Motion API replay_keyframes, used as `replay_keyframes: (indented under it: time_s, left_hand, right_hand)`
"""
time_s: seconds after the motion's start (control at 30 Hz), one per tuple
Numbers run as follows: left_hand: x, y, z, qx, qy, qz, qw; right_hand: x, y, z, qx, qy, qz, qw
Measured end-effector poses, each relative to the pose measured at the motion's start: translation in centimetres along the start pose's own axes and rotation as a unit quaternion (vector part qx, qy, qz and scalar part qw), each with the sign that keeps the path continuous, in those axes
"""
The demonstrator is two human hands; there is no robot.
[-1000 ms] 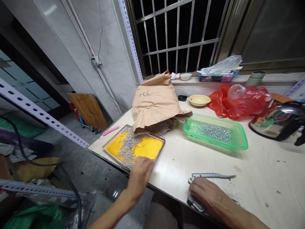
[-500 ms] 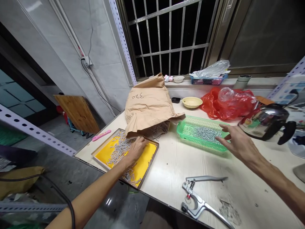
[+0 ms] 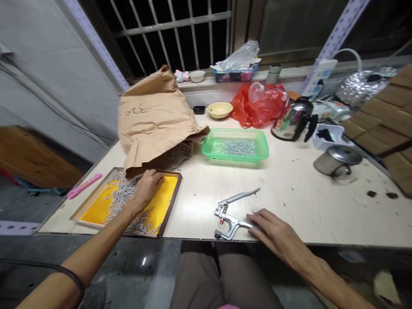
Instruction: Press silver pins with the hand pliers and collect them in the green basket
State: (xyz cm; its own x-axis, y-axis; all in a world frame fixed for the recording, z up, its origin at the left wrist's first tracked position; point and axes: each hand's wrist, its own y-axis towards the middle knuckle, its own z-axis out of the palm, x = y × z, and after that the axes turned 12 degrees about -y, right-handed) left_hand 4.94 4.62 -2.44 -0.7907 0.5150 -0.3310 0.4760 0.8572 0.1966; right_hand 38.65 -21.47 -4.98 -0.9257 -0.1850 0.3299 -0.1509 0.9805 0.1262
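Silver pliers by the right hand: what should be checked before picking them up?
1. Silver metal hand pliers lie flat on the white table, handles spread: ok.
2. Right hand has them gripped: not ok, its open fingers only reach the lower handle.
3. Left hand rests on the small silver pins in the yellow wood-framed tray: ok.
4. Left hand holds a pin: cannot tell.
5. Green plastic basket of pins stands apart from both hands: ok.
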Motion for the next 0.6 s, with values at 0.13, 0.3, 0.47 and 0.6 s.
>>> replay_keyframes:
  time_s: [0.13, 0.3, 0.47, 0.6]
  left_hand:
    - [-6.8, -2.1, -0.5, 0.002, -0.231, -0.127, 0.965]
    - [-15.1, -5.7, 2.3, 0.143, -0.489, -0.265, 0.819]
    - [-17.6, -6.9, 6.0, 0.181, -0.521, -0.309, 0.775]
    - [-18.4, -7.5, 7.0, 0.178, -0.49, -0.316, 0.792]
  right_hand:
    - [0.4, 0.0, 0.6, 0.009, -0.057, -0.002, 0.998]
    - [-0.1, 1.4, 0.2, -0.01, -0.136, 0.007, 0.991]
    - [-1.2, 2.4, 0.5, -0.014, -0.178, 0.003, 0.984]
    - [-1.4, 2.3, 1.1, -0.021, -0.18, 0.014, 0.983]
